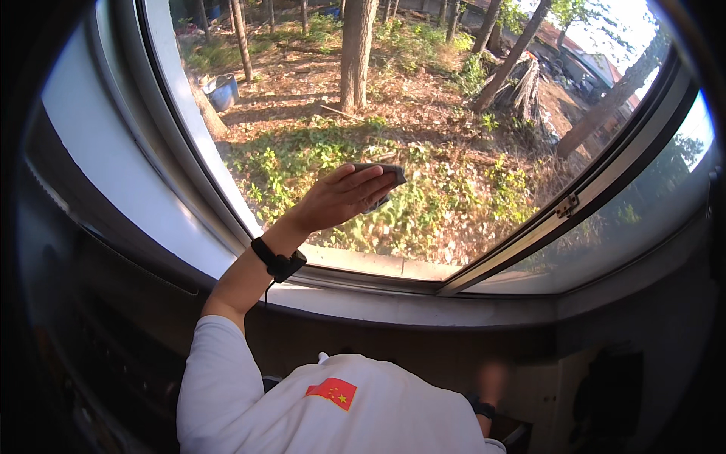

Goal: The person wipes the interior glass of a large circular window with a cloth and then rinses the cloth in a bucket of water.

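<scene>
My left hand point(343, 196) is raised in front of the window, with the arm stretched out. Its fingers lie nearly straight over a folded grey cloth point(397, 172), whose edges show beyond the fingertips and below them. The cloth looks held flat towards the window pane point(431, 130); whether it touches the glass is hard to tell. On the left wrist sits a black strap with a small device point(281, 264). My right hand point(492, 377) hangs low beside my body at the lower right, blurred, so its fingers and anything in them cannot be made out.
A metal sash frame point(510, 232) with a latch point(567, 205) runs up to the right. Below the glass is a pale window sill point(408, 309), and a white side wall point(113, 170) borders the left. Outside stand trees point(356, 57) and a blue barrel point(223, 92).
</scene>
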A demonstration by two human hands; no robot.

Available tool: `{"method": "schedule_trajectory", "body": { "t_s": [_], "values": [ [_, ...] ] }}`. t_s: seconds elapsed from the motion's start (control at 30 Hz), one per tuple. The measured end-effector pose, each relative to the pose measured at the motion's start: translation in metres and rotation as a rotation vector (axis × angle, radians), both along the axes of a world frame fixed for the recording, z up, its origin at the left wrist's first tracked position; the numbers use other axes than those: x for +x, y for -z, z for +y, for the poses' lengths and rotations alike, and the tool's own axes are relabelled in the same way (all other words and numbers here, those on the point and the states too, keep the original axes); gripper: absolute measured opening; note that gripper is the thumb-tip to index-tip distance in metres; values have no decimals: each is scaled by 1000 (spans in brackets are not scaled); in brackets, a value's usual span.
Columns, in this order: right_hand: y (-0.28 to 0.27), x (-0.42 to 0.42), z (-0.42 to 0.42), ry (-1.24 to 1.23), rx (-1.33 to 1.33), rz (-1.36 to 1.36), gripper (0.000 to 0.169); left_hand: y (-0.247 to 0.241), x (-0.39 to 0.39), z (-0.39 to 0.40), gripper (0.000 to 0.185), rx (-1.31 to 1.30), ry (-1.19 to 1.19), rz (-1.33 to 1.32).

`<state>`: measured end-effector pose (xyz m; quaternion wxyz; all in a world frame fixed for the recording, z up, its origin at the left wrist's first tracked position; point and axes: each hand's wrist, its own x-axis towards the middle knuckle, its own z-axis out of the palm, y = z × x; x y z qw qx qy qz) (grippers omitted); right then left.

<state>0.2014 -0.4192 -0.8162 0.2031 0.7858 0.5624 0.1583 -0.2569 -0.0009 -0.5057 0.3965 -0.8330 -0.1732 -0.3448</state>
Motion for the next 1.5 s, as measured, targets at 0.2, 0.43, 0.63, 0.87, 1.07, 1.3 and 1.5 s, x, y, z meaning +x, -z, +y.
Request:
{"method": "schedule_trajectory", "body": {
  "t_s": [0.2, 0.43, 0.63, 0.87, 1.07, 1.3, 1.5],
  "values": [
    [-35, -27, 27, 143, 92, 241, 17, -57, -34, 9, 55, -164, 17, -374],
    [-31, -19, 21, 23, 45, 67, 18, 120, -3, -5, 37, -108, -62, -55],
    [-56, -26, 25, 54, -16, 50, 21, 225, -35, -14, 27, -362, 7, 208],
    [-44, -21, 15, 31, -196, -47, 21, 105, -41, -7, 40, -190, -53, -51],
    [-14, 13, 26, -72, 60, 46, 20, -42, -41, 9, 56, -167, 22, -562],
    [26, 107, 60, -79, -139, -44, 21, 13, 4, 9, 49, -125, -71, -960],
    [-23, 148, 102, -285, -204, -98, 21, 155, 52, -19, 59, -315, -321, -1098]
  ]
}}
